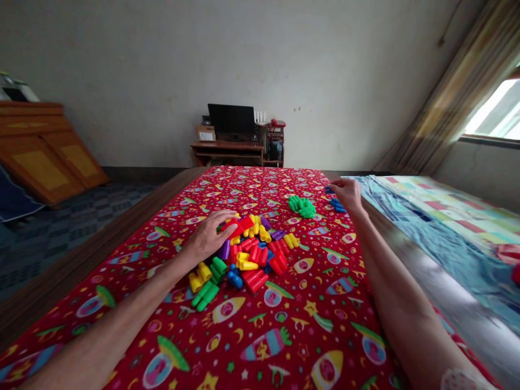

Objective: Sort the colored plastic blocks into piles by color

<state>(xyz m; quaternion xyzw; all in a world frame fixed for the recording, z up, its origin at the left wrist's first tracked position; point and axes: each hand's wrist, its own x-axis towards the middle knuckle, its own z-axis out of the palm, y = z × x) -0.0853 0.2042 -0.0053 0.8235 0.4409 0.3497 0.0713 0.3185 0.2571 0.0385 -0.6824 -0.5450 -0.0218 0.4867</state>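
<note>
A heap of red, yellow, green, blue and purple plastic blocks (247,254) lies in the middle of a red rocket-print cloth (284,336). My left hand (209,235) rests on the heap's left side, fingers curled round a red block (238,226). My right hand (347,194) reaches far right, fingers bent down onto a small group of blue blocks (337,205) near the cloth's edge. A separate cluster of green blocks (303,206) sits just left of that hand.
The cloth covers a long wooden table (81,254). A patterned bedsheet (447,216) lies to the right under a curtained window (495,114). Against the far wall stands a desk with a monitor (231,120); a wooden cabinet (44,151) is at left.
</note>
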